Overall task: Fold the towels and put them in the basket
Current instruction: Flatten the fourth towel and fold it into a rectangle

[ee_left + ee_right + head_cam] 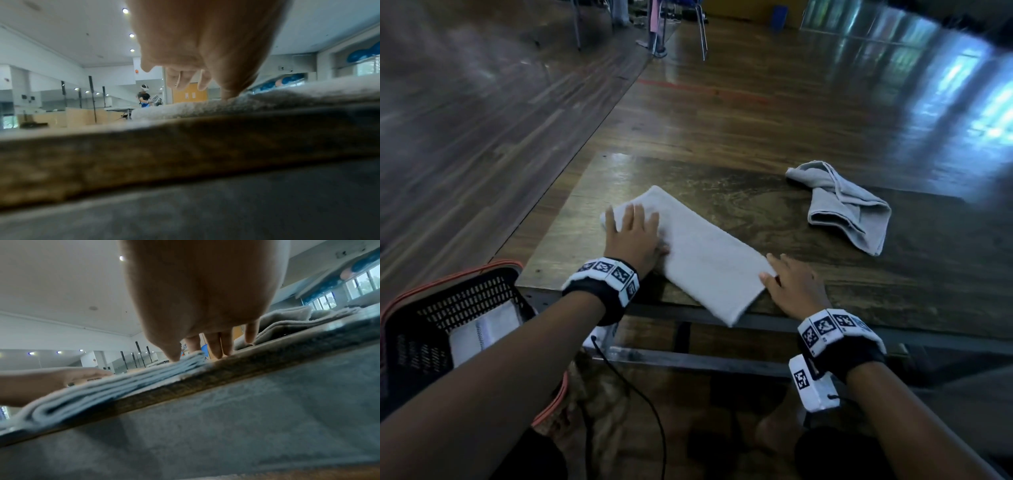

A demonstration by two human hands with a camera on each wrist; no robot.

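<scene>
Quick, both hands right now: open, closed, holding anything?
Left hand: open, flat on the white towel.
Right hand: open, fingertips touching the towel's near end.

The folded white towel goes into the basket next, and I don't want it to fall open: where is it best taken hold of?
Probably at its two short ends. The white towel lies as a long layered strip; the left hand presses one end, the right hand touches the end overhanging the table edge. A grip pinching all layers there, from below, should work.
</scene>
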